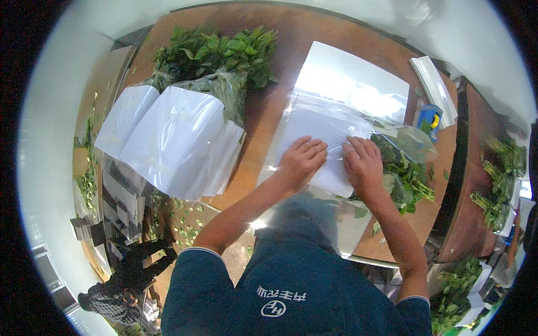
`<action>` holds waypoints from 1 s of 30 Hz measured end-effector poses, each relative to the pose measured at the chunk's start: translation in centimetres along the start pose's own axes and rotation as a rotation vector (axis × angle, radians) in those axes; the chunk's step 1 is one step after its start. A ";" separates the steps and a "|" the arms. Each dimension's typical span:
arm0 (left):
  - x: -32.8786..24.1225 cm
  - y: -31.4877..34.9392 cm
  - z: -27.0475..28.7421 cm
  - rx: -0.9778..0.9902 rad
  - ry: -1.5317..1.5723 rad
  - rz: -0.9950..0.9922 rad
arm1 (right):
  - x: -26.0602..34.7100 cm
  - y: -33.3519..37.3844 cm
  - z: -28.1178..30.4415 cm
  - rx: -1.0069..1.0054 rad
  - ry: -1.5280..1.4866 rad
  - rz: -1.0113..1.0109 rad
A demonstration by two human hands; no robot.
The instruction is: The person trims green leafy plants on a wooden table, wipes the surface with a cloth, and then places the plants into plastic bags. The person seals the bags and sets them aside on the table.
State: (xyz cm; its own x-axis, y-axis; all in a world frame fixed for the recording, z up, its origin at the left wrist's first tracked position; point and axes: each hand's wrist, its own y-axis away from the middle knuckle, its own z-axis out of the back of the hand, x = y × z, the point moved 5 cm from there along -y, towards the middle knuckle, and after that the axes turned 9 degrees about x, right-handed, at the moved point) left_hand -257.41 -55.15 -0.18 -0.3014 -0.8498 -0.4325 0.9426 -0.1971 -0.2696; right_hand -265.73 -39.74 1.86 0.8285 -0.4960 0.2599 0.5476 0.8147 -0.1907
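Observation:
A white corrugated cardboard sheet [314, 126] lies in front of me on the brown table, with clear plastic film [412, 140] around it and spreading off to its right. My left hand [304, 161] rests palm down on the sheet, fingers extended side by side. My right hand [363, 162] lies at the sheet's right edge, its fingers slightly bent on the surface. Green leafy stems [409, 182] lie just right of that hand, partly under the film. Beyond the corrugated sheet are glossy white sheets [319, 70], bright with glare.
At the left, white-wrapped bundles [174, 134] of leafy stems [224, 50] cover part of the brown table [269, 120]. A blue and yellow device [429, 120] sits by folded white strips [436, 89] at the right. Another person [120, 285] is at the lower left; more greenery [499, 190] lies far right.

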 end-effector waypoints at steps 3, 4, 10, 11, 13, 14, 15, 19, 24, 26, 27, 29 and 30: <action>0.0 0.3 0.7 -0.007 0.031 0.016 | -0.9 -0.2 -0.5 0.009 -0.087 0.043; 0.0 0.4 1.0 -0.005 0.040 0.019 | -1.0 -0.1 -0.6 0.017 -0.107 0.052; 4.6 7.3 5.6 -0.258 0.191 0.484 | 0.1 0.9 -1.0 0.026 -0.165 0.035; 6.1 8.9 5.4 -0.214 0.404 0.545 | 0.3 0.9 -1.1 0.023 -0.182 0.024; 8.9 11.3 3.6 -0.087 0.834 0.764 | 0.5 0.8 -1.5 0.040 -0.207 -0.003; 9.3 11.2 3.2 -0.096 1.100 0.574 | 0.5 0.8 -1.8 0.060 -0.217 -0.031; 9.8 11.7 3.0 -0.078 1.143 0.512 | 0.6 0.8 -1.8 0.042 -0.203 -0.015; 11.5 14.0 2.0 0.205 1.017 0.800 | 0.5 1.0 -2.2 0.029 -0.202 -0.021; 8.4 12.4 5.5 -0.112 0.511 0.716 | 0.3 1.1 -2.6 0.053 -0.236 -0.048; 5.0 11.5 7.4 -0.220 0.188 0.717 | 0.3 1.0 -2.6 0.075 -0.214 -0.060; 2.7 10.0 7.3 -0.177 0.192 0.514 | 0.4 0.9 -2.5 0.070 -0.213 -0.051; -1.3 6.5 5.3 -0.057 0.234 0.211 | 0.7 0.9 -2.3 0.077 -0.199 -0.039; -2.5 4.8 4.3 -0.011 0.192 0.131 | 0.8 0.9 -2.1 0.067 -0.203 -0.025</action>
State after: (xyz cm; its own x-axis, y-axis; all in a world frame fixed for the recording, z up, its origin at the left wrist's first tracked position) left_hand -251.56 -56.05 3.27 -0.1993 -0.7588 -0.6201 0.9742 -0.0851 -0.2090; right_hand -264.34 -40.05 -0.13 0.7708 -0.4508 0.4502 0.5527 0.8246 -0.1206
